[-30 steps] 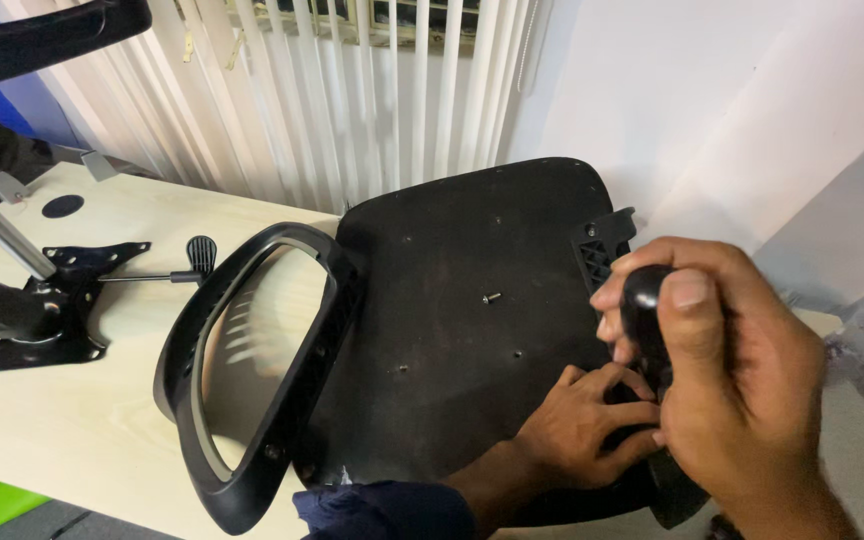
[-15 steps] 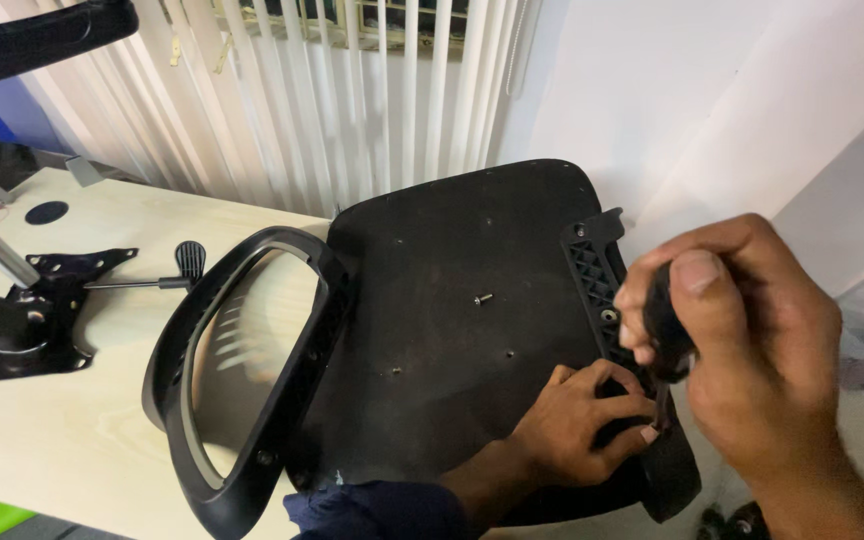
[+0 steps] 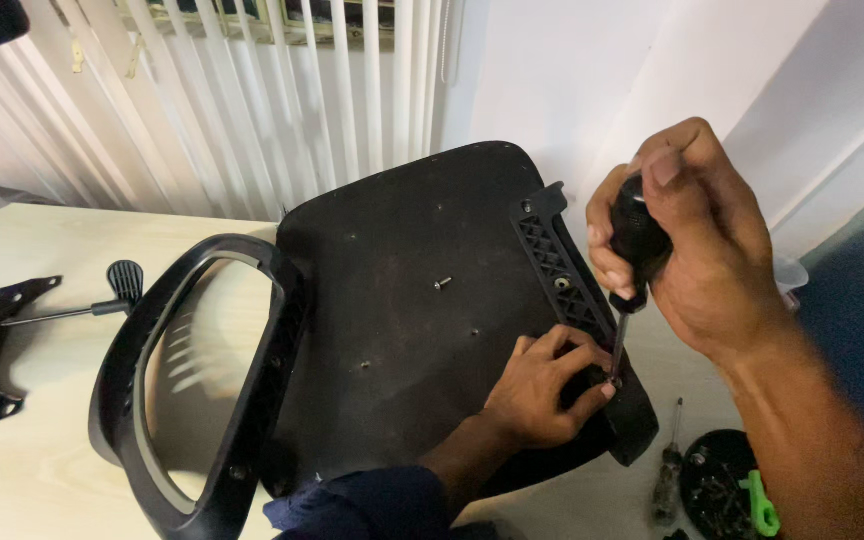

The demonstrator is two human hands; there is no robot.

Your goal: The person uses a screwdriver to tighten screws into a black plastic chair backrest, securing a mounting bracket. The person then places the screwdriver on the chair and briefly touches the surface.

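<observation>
A black chair seat [image 3: 412, 300] lies upside down on a pale wooden table [image 3: 32, 470]. My right hand [image 3: 687, 245] grips the black handle of a screwdriver [image 3: 635, 250], held upright with its tip on the ribbed armrest bracket [image 3: 562, 275] at the seat's right edge. My left hand [image 3: 547, 385] rests on the seat beside that tip, its fingers pinched around the spot where the shaft meets the bracket. A loose screw [image 3: 442, 284] stands near the middle of the seat.
A black loop armrest [image 3: 202, 380] is fixed at the seat's left side. A black metal chair mechanism with a lever [image 3: 12, 320] lies at far left. At lower right are a second screwdriver [image 3: 667, 470] and a round black dish of small parts [image 3: 722, 485]. White vertical blinds [image 3: 252, 90] hang behind.
The view has shifted right, so the seat sits further left. My right hand has lifted and stood the screwdriver upright, tip down at the bracket. My left hand stays beside the tip.
</observation>
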